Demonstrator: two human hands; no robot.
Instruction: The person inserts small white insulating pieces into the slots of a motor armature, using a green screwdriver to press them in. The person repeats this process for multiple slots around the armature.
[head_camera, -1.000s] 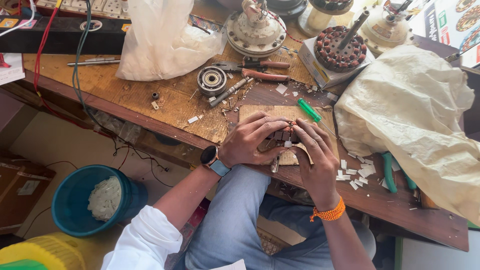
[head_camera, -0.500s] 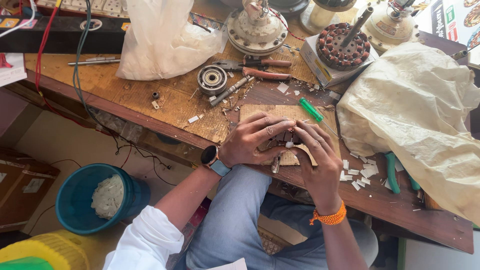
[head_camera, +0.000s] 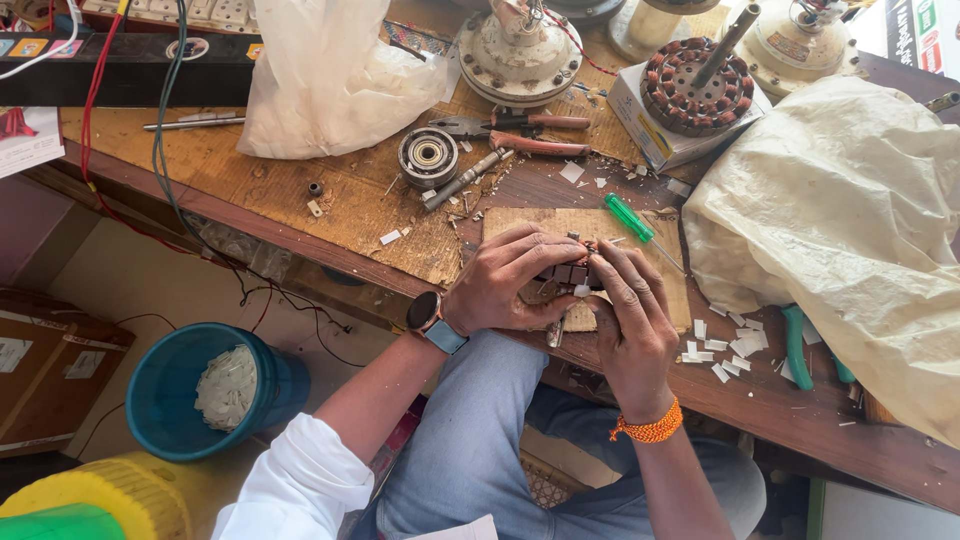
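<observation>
Hands together at the near edge of the workbench (head_camera: 300, 200): left hand (head_camera: 505, 280) and right hand (head_camera: 625, 320) both closed around a small dark wound motor part (head_camera: 565, 275), pressed onto a cardboard pad (head_camera: 520, 222). Mid-job by the look of it, with white paper slips (head_camera: 725, 345) scattered just right and a green screwdriver (head_camera: 628, 218) lying untouched just beyond. Well apart at the far side, a bare stator (head_camera: 695, 90) and pliers (head_camera: 520, 125) waiting, so more apparently left.
</observation>
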